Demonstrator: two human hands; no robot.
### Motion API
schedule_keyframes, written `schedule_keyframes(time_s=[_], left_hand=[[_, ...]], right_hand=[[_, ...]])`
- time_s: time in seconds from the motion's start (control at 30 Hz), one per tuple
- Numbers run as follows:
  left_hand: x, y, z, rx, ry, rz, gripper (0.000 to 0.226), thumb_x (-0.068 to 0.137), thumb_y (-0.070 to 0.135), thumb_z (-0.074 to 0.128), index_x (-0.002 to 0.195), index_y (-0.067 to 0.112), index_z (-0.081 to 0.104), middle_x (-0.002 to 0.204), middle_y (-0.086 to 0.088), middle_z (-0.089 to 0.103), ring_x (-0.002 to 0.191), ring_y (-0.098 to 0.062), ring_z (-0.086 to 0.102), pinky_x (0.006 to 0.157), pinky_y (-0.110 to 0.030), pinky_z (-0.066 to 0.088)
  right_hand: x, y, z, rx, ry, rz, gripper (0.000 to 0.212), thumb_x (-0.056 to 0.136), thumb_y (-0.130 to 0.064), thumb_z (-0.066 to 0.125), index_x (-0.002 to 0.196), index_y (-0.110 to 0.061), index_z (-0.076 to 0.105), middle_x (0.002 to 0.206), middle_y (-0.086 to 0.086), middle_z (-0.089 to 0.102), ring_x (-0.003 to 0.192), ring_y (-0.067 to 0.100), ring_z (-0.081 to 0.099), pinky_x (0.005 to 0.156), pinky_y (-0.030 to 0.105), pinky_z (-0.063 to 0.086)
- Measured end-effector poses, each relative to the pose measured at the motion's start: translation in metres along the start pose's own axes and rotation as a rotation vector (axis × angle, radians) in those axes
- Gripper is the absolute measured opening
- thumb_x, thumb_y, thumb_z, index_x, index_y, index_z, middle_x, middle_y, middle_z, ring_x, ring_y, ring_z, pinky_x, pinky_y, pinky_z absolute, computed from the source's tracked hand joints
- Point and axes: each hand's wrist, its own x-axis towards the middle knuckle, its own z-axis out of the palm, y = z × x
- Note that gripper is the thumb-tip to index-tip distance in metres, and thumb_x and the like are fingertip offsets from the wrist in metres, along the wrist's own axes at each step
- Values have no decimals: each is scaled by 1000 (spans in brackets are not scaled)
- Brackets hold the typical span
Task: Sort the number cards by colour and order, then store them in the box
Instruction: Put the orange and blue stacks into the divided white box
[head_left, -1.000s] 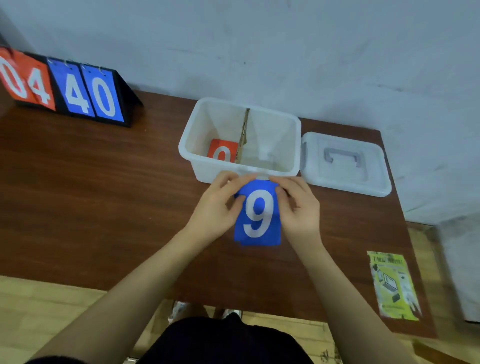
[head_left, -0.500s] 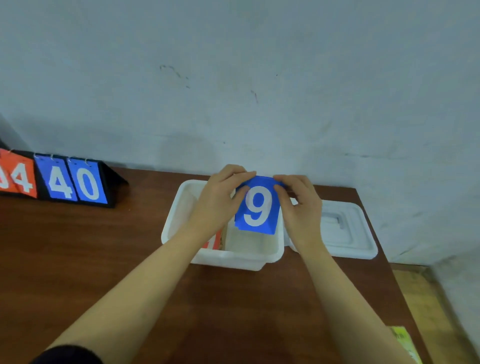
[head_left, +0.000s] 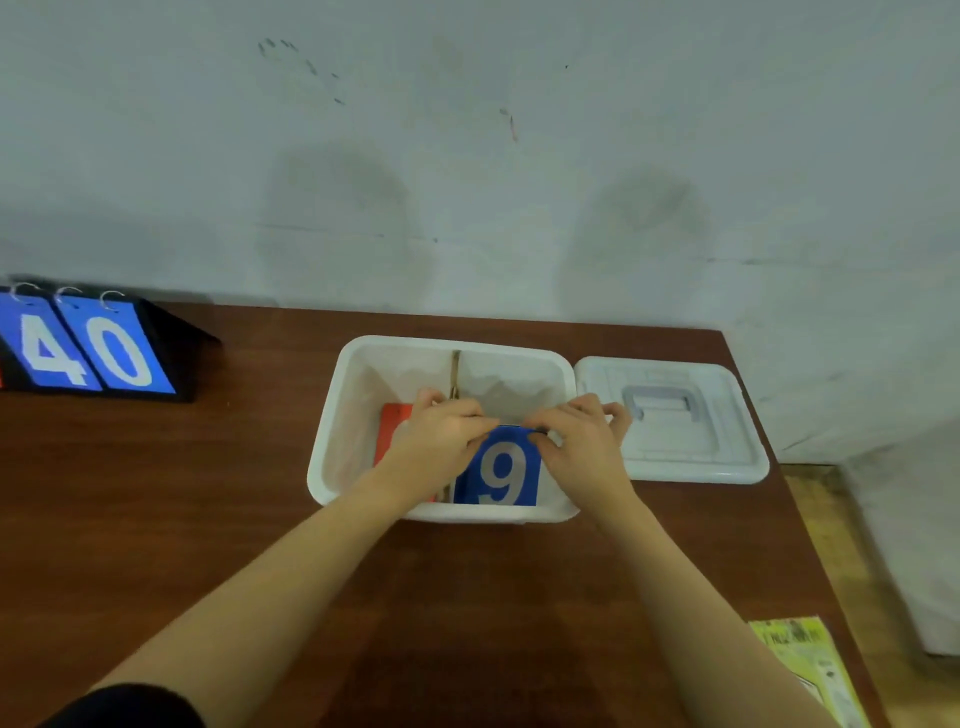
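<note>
In the box (head_left: 332, 457), left to right: red cards (head_left: 390, 431), a divider, then the blue stack (head_left: 501, 475) — pinched by left hand (head_left: 441, 441) and right hand (head_left: 582, 441). Storing step — next, I judge, release.

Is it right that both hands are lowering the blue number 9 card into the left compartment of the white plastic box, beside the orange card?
Not quite. The head view shows both hands lowering the blue number 9 card into the right compartment of the white plastic box; the orange card lies in the left one.

Blue 9 card (head_left: 501, 470) in both hands' grip, inside white box's (head_left: 332, 415) right compartment.
</note>
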Motion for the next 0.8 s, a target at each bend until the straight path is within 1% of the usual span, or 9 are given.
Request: schedule_keyframes(time_s=[0.1,0.17,0.27,0.37,0.47,0.53,0.6,0.7,0.8], left_hand=[[14,-7,-2,87,-53,84,15,84,16,61,94,15,71,87,-2,70,83,-23,63,86,-34,26],[19,-8,-3,132,-84,98,21,87,25,56,100,15,69,96,-3,69,95,-24,60,93,-37,27],[19,-7,-5,181,-26,77,35,87,35,44,108,16,65,108,-3,67,106,-25,58,96,-38,28],[25,3,-15,176,84,43,42,85,34,39,111,14,63,108,-4,67,101,-24,61,92,-33,25],[48,23,-23,178,172,73,34,86,28,48,113,13,62,113,-5,65,102,-25,61,92,-38,37],[66,43,-25,184,212,76,33,86,26,53,116,12,61,116,-6,64,104,-24,60,91,-40,42],[84,64,-21,172,235,70,33,87,24,54,117,12,60,117,-6,64,106,-24,59,93,-38,40],[112,98,-5,181,235,37,39,85,29,41,112,12,63,110,-4,66,99,-23,62,89,-31,33],[136,133,23,135,199,-52,43,81,31,35,107,13,65,105,-5,66,92,-24,63,81,-33,46]], right_hand=[[5,-1,3,-58,-47,-9,22,94,-26,48,100,-28,69,98,-9,67,111,16,42,94,35,10],[8,0,5,-135,-97,-35,24,95,-29,46,110,-29,64,113,-10,61,118,18,38,95,35,9],[9,0,3,-116,-78,-52,29,94,-31,48,120,-26,59,125,-7,55,121,20,39,99,35,14],[8,6,-6,-50,63,-69,27,92,-27,51,114,-19,63,118,0,61,109,25,51,92,36,29],[12,20,-22,-57,196,-67,27,88,-27,49,104,-15,67,103,5,67,94,27,60,82,37,39],[14,33,-37,-31,260,-47,28,89,-26,47,102,-13,67,101,7,68,92,28,61,81,39,44],[14,53,-51,-20,315,-23,25,87,-20,51,103,-10,67,101,9,68,92,29,62,80,40,46],[14,96,-65,7,324,60,25,87,-16,52,106,-9,66,105,9,67,96,31,62,82,42,46],[15,143,-71,8,258,151,24,90,-14,54,111,-8,65,113,10,65,105,31,58,88,40,43]])
